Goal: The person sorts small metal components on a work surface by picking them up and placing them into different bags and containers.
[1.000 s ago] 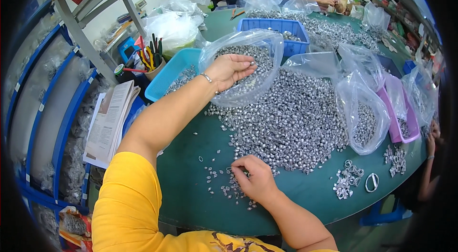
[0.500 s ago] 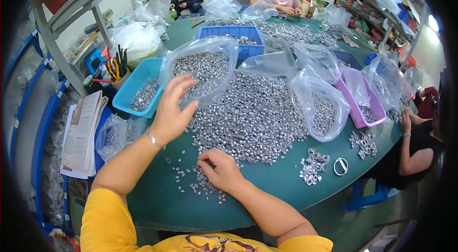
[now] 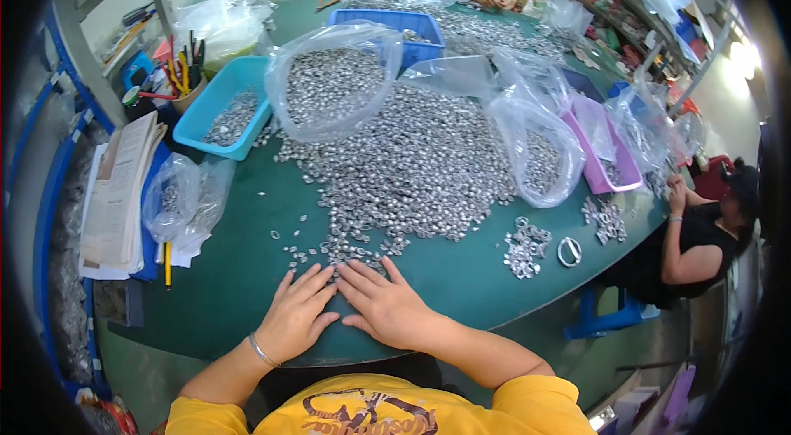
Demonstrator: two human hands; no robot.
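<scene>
A broad pile of small shiny silver metal pieces (image 3: 412, 163) covers the middle of the green table (image 3: 239, 270). At its near edge my left hand (image 3: 298, 313) lies with fingers stretched forward and thumb apart, a bracelet on the wrist. Beside it my right hand (image 3: 383, 307) is spread flat, its fingertips meeting the left hand's. Both sets of fingertips touch the loose pieces at the pile's near end; some pieces may be hidden under them. Beyond the hands, a clear plastic bag (image 3: 387, 101) filled with the same pieces stands open on the pile.
A turquoise tray (image 3: 188, 128) sits left, a blue bin (image 3: 428, 25) behind, a pink tray (image 3: 630, 171) right. Another open bag (image 3: 568, 188) of pieces stands near the pink tray. A silver ring (image 3: 568, 252) and small part heaps (image 3: 524, 247) lie right. Co-workers sit around the table.
My left hand has come down from beside the plastic bag to the near pile edge. My right hand has opened flat next to it. The view has shifted slightly.
</scene>
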